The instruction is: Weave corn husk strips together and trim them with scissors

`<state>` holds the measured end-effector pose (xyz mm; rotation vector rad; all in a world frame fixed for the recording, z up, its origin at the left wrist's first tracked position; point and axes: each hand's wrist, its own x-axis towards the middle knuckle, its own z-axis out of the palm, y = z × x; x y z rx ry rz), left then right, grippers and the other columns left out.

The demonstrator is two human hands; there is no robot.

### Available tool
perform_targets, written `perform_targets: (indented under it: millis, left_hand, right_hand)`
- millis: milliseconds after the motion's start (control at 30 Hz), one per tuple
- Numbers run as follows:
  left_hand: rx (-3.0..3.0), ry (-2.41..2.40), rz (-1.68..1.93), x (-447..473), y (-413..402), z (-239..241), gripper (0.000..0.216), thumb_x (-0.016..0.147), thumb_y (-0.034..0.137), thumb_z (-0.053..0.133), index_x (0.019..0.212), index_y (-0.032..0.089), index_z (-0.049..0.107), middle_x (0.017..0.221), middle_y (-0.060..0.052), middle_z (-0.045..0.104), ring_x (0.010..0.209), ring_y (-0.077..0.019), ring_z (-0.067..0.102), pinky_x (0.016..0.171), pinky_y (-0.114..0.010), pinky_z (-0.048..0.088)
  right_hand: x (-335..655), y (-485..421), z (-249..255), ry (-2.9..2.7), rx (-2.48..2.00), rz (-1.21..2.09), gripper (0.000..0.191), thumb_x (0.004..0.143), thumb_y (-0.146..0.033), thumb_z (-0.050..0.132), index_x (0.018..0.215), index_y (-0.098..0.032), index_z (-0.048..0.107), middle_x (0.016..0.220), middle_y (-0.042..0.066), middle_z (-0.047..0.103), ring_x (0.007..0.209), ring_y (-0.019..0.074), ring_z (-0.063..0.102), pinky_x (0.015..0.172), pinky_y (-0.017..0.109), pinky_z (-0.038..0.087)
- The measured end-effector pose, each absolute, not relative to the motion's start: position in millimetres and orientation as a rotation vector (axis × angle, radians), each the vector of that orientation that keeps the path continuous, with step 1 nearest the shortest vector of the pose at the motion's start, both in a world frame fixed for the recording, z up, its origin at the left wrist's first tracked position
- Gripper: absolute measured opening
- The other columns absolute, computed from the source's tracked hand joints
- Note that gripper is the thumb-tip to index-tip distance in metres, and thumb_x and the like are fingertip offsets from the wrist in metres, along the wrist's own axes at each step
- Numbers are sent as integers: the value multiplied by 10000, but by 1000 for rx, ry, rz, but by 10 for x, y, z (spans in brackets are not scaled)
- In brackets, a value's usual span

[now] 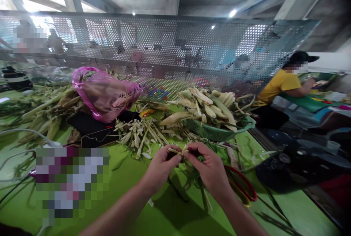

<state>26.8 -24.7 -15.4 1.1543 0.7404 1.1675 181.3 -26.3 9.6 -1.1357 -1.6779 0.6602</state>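
Left hand (164, 163): fingertips clamped on strip (175, 151).
Right hand (207, 165): fingertips clamped on same strip.
Strip: between both hands, over table (128, 195), near.
Basket (214, 133): right, beyond hands, heaped with husks (204, 101).
Bag (105, 95): pink, far left.

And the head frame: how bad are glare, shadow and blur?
All head view: flare around the lamp, streaking up and right; a dark shadow on the table below the left hand and right hand; figures behind the mesh indistinct; pixel blocks mask a patch at lower left.
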Motion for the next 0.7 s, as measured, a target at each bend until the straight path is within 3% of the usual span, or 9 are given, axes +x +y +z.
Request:
perform_targets:
  millis: [267,400,567,700]
  left_hand:
    - [1226,777,1029,240,-228,-91,316,772,403,645,939,136,628,713,5,530,634,-94,416,601,-223,333]
    - [1272,795,1012,224,-215,-86,279,802,404,611,878,135,614,754,-10,552,675,-103,465,635,-228,379]
    - [1190,807,1043,140,-189,-78,331,835,428,559,1035,165,585,920,-49,606,816,-135,555,768,-267,443]
    - [1264,833,948,122,-159,-132,305,807,400,598,983,151,595,780,-23,610,683,-118,553,688,-264,429]
  right_hand:
    - [1842,-221,95,-1713,-1126,766,135,817,-314,608,855,-190,645,810,27,638,757,175,571,712,277,458]
    - [1862,-204,92,-1701,-1166,702,140,815,-318,610,779,-185,634,772,26,627,754,177,568,712,278,451]
    - [1942,-161,68,-1596,-1227,756,176,824,-358,601,830,-185,630,780,32,641,740,178,565,700,292,451]
    - [1974,-128,57,-1510,-1184,814,193,805,-378,626,844,-189,632,788,31,644,733,177,575,695,297,465]
